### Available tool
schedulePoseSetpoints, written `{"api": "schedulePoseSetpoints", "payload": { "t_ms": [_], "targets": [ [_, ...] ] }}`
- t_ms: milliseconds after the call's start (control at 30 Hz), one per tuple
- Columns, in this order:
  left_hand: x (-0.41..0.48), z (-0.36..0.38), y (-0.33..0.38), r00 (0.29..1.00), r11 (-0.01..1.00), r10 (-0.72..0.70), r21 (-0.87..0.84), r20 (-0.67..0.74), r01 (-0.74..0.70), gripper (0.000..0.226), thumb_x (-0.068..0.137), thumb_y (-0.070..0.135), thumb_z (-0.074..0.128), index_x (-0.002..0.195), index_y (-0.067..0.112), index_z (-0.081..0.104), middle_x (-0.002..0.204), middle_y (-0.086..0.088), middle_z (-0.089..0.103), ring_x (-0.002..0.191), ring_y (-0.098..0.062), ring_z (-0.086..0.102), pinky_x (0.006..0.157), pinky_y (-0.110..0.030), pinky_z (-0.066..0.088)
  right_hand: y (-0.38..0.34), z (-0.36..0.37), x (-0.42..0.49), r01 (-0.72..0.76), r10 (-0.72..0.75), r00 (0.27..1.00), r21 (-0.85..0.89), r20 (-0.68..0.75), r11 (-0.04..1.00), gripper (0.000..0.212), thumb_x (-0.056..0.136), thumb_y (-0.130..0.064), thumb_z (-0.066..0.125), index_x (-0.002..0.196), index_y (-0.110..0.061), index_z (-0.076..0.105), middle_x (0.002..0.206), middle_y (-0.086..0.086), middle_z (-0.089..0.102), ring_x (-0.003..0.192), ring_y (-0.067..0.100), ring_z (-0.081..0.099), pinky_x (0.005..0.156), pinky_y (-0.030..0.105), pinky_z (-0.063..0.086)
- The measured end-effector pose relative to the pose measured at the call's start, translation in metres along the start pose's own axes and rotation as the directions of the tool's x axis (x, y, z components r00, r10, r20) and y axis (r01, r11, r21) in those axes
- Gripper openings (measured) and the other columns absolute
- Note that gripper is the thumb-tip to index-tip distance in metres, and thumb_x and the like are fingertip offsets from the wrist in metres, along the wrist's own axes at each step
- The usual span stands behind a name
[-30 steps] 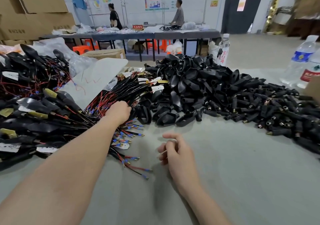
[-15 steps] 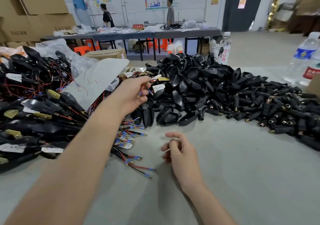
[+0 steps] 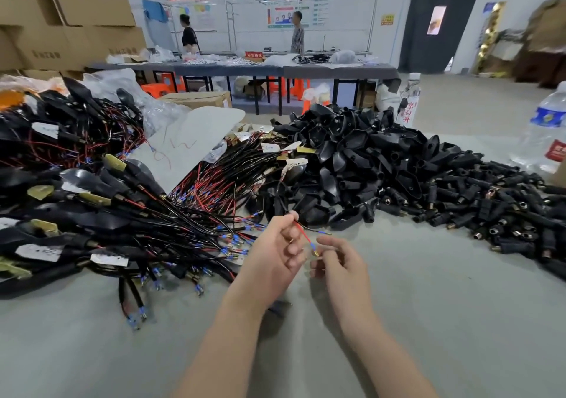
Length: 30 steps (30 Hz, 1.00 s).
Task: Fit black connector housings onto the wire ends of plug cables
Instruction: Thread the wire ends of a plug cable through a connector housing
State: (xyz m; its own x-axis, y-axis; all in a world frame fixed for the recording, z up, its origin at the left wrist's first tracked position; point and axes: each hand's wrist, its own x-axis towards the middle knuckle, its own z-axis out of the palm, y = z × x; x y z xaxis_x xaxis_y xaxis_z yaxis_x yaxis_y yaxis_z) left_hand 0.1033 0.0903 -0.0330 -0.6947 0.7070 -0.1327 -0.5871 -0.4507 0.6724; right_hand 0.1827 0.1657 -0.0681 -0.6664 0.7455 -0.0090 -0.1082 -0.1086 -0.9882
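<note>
**Left hand (image 3: 275,253) gripping a red wire (image 3: 303,236) before the heap of black connector housings (image 3: 352,158)**

Thumb and forefinger of the left hand pinched the red wire near its upper part, and a thin black wire (image 3: 318,231) came out of the same pinch toward the heap. The red wire sloped down to its blue terminal (image 3: 313,247), which ended right at the curled fingers of the right hand (image 3: 340,263). Whether these fingers really held the tip, I could not tell. Both hands were just in front of the near edge of the heap, above the grey table (image 3: 444,321). Left of the heap lay the plug cables (image 3: 122,214), and their loose wire ends spread out until just beside the left hand. Right of the heap, touching it, a lower bank of small barrel parts (image 3: 490,201) ran on to the picture edge. Behind that bank stood a water bottle (image 3: 542,131). In front of the heap, to the right of the right hand, a wide stretch of grey table surface showed down to the lower picture edge.
</note>
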Motion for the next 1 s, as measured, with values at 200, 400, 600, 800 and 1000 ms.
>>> {"api": "schedulePoseSetpoints", "payload": {
  "t_ms": [200,400,600,800,1000],
  "targets": [
    [-0.006,0.000,0.007,0.984,0.976,0.050,-0.216,0.169,-0.013,0.020,0.088,0.020,0.053,0.076,0.017,0.069,0.063,0.006,0.049,0.043,-0.005,0.041,0.033,-0.017,0.030,-0.024,0.028,0.032,0.171,-0.097,0.972,-0.366,0.214,0.915,0.024,0.093,-0.012,0.056,0.116,-0.008,0.061,0.105,0.005,0.065,0.093,0.023,0.061,0.080,0.023,0.052],
    [-0.002,-0.010,0.013,0.990,0.961,0.103,-0.267,0.101,-0.073,0.009,0.086,0.025,0.055,0.087,0.018,0.060,0.066,0.008,0.052,0.045,-0.005,0.040,0.033,-0.017,0.032,-0.032,0.062,0.066,0.273,-0.016,0.953,-0.839,0.302,0.470,0.042,0.096,-0.033,0.050,0.135,-0.019,0.043,0.127,0.006,0.046,0.110,0.035,0.056,0.088,0.039,0.043],
    [0.004,-0.014,0.013,0.990,0.962,0.093,-0.264,0.105,-0.063,0.011,0.088,0.027,0.056,0.089,0.018,0.062,0.069,0.007,0.053,0.049,-0.006,0.042,0.037,-0.017,0.032,-0.033,0.067,0.079,0.220,-0.027,0.973,-0.880,0.230,0.421,0.022,0.098,-0.035,0.047,0.104,-0.014,0.043,0.116,0.006,0.049,0.097,0.031,0.055,0.074,0.036,0.036],
    [0.002,-0.005,0.007,0.984,0.984,0.049,-0.178,0.169,-0.019,0.018,0.084,0.023,0.059,0.073,0.020,0.073,0.067,0.005,0.057,0.048,-0.007,0.044,0.039,-0.018,0.031,-0.035,0.024,0.070,0.108,-0.043,0.993,-0.760,0.106,0.641,0.010,0.092,-0.029,0.056,0.094,-0.020,0.054,0.100,0.001,0.065,0.093,0.028,0.063,0.079,0.037,0.049],
    [-0.013,0.012,-0.021,0.966,0.995,-0.044,0.094,0.255,0.020,0.001,0.082,0.017,0.064,0.082,0.016,0.065,0.073,-0.003,0.065,0.055,-0.012,0.054,0.045,-0.022,0.040,-0.046,-0.071,0.038,-0.237,0.240,0.971,-0.091,0.019,0.967,0.015,0.099,-0.013,0.053,0.109,-0.002,0.053,0.078,0.011,0.072,0.052,0.018,0.069,0.042,0.024,0.049]
  ]
}}
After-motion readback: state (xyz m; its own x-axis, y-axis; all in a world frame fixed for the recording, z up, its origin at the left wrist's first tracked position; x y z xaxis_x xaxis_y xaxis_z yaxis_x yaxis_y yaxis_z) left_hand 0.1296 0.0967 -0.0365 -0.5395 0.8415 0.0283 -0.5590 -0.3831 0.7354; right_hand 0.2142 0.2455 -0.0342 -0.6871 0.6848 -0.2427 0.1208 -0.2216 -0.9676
